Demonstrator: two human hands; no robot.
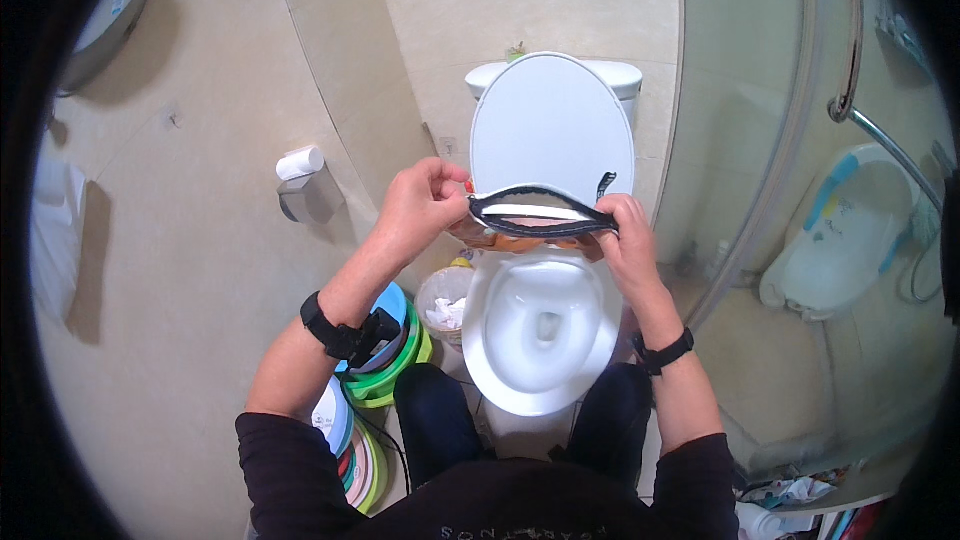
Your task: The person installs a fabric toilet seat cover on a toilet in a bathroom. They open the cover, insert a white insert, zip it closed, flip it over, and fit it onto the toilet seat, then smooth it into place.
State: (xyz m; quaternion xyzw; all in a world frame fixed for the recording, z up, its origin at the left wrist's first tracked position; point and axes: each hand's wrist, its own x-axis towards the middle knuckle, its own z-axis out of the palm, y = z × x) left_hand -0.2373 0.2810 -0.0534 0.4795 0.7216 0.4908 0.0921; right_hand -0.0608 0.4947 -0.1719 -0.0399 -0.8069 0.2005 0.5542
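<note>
A zippered pouch (536, 244) with a black-edged mouth and an orange-brown, partly see-through body hangs in front of me. Its mouth gapes a little, and a strip of white shows through the gap. My left hand (430, 198) pinches the left end, where a small bit of red shows by the fingertips. At the right end my right hand (627, 238) grips the edge, and a loose black zipper end (606, 184) sticks up near its fingers. Below and behind the pouch stands a white toilet (481, 340), its lid (552, 125) raised.
A waste bin (433, 289) with crumpled paper stands left of the toilet. Stacked colourful basins (421, 350) are by my left knee. A toilet paper roll (300, 163) sits on a wall holder. Right, behind a glass partition (745, 210), is a white baby bath (835, 230).
</note>
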